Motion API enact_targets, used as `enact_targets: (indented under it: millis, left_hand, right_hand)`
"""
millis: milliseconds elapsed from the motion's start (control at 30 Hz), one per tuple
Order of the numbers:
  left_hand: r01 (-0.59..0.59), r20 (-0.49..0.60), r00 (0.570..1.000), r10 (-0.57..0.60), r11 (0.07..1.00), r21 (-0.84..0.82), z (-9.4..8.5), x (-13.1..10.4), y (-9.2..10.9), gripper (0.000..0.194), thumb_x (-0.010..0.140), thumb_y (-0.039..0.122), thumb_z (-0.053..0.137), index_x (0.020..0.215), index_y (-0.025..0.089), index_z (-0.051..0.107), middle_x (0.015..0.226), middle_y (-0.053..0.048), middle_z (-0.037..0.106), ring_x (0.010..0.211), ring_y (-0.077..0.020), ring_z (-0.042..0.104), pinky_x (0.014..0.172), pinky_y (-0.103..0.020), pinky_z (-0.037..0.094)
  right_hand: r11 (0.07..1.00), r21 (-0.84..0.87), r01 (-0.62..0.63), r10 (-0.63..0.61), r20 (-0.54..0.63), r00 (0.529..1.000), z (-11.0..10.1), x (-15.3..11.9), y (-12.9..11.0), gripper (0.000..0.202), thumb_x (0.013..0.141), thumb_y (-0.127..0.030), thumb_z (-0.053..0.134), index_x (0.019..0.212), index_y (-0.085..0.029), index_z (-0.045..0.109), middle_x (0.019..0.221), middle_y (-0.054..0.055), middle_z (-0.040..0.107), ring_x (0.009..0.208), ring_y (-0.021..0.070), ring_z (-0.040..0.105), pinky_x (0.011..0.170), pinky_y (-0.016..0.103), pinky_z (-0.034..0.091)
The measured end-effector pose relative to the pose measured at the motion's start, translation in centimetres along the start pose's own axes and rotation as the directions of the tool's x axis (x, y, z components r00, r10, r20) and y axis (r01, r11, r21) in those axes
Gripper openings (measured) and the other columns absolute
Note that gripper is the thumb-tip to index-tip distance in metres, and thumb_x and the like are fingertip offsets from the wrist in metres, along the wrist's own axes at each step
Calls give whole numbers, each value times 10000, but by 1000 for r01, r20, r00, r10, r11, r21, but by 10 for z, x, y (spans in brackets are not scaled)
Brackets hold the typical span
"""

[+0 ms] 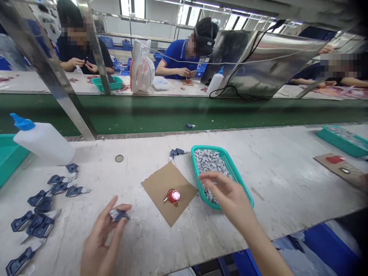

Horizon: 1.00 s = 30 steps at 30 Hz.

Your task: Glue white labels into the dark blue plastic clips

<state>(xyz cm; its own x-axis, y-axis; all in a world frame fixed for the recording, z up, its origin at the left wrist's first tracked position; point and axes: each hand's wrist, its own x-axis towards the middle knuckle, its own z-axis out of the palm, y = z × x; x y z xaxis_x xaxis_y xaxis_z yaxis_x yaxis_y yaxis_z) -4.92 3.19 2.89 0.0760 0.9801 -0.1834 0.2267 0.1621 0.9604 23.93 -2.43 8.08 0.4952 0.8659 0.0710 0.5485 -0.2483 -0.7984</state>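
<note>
My left hand pinches a small dark blue and grey plastic piece between thumb and fingers, just above the table. Over the near left part of a green plastic basket, my right hand reaches with fingers slightly bent and apart; I make out nothing in them. Many small grey pieces fill the basket. Between my hands lies a brown cardboard square, bearing a shiny red blob in or on a small round holder. More dark blue pieces with grey tips are scattered at the left.
A white squeeze bottle with a blue nozzle stands at the left, beside a green tray. A bottle cap lies further back. At right are another green basket and cardboard. Across a green channel, several people work.
</note>
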Motion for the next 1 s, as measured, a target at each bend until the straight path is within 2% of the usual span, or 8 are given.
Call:
enact_targets:
  millis: [67,200,300,400,533,700,900,1000]
  left_hand:
    - [-154,38,988,150,932,327,-24,16,-14,507,914,440,544,1402,333,459,1202,-33,708,1063,-277,662,952,-409,523]
    - [-446,231,882,410,569,691,-53,41,-45,468,955,265,413,1420,317,423,1454,-89,525,1381,-351,424,1099,-563,383]
    - [-471,248,837,487,412,780,-49,45,-52,558,945,264,457,1485,261,321,1554,-170,376,1469,-412,227,1096,-670,307]
    - [-541,279,777,565,371,754,-28,47,-35,454,942,246,485,1394,218,445,1517,-184,428,1469,-418,223,1105,-690,259]
    - [-708,453,699,553,451,543,19,71,16,291,965,240,442,1220,200,576,1366,-140,591,1388,-362,403,1097,-611,340]
    - [-753,551,656,516,500,428,106,136,77,254,976,202,421,1139,185,614,1190,-99,693,1119,-235,637,952,-388,518]
    - [-749,552,662,506,465,472,219,212,115,303,942,292,590,1218,167,593,1254,-101,620,1112,-255,616,941,-491,517]
    - [-732,551,680,484,481,482,259,236,121,331,929,297,608,1240,186,586,1342,-107,565,1182,-277,571,987,-522,484]
  right_hand:
    - [968,-252,24,-49,-96,994,-16,27,25,238,921,-336,489,1032,-207,655,1093,102,706,937,250,674,803,390,548]
    - [918,-390,71,-98,-49,994,-24,64,61,199,857,-246,500,966,-189,656,1053,118,687,865,265,654,786,413,520]
    - [880,-462,110,-126,-4,992,-21,71,67,165,840,-235,505,896,-193,655,1019,123,670,906,301,633,779,429,499]
    - [864,-488,126,-132,21,991,-20,72,64,163,831,-211,494,874,-194,651,1013,132,668,956,333,622,784,442,490]
    - [886,-448,123,-122,31,992,-26,74,61,148,835,-240,514,832,-200,657,990,128,681,979,343,626,800,452,495]
    - [972,-228,65,-62,22,998,-38,65,58,236,900,-377,505,954,-201,653,974,97,728,887,263,695,782,391,563]
    - [968,197,-158,143,84,986,-42,28,51,335,832,-482,644,977,-182,679,902,98,748,812,251,721,716,345,591]
    - [943,222,-247,214,164,963,-36,11,46,276,844,-445,639,907,-187,713,868,90,743,810,240,705,710,328,572]
